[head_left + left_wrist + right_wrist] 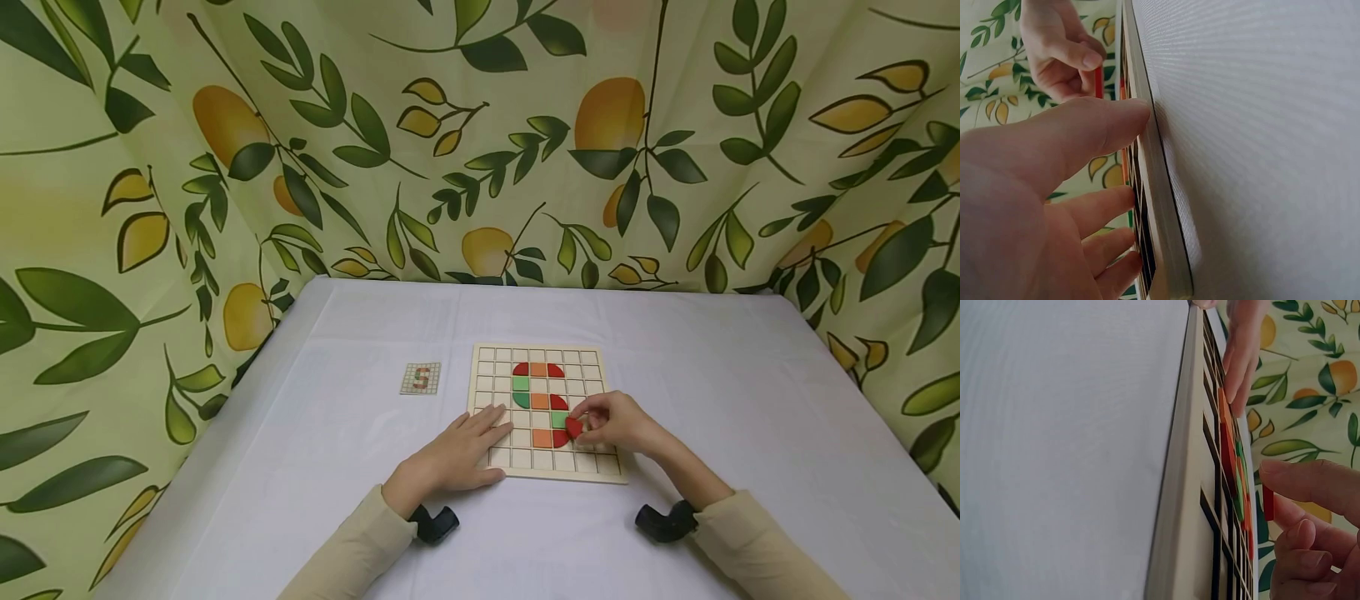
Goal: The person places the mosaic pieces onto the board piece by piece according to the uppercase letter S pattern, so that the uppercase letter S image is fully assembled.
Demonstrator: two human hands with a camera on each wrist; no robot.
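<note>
A wooden grid board [486,367] lies on the table, with red quarter-round, orange square and green square and quarter-round tiles in its cells. The tiles form a curved, S-like line. My left hand [463,450] rests on the board's lower left part with fingers extended, its thumb at the near edge. Between thumb and fingertips, my right hand [617,423] pinches a red tile [573,428] over the board's right part, beside the green square tile [559,419]. In the right wrist view this red tile [1268,503] appears edge-on, apart from the board; its full outline is partly hidden.
A small square card [420,378] with a gridded S pattern lies left of the board. White cloth [360,333] covers the table. Black curved devices [437,525] sit at both wrists. A leaf-and-fruit patterned curtain [495,167] stands behind and at both sides.
</note>
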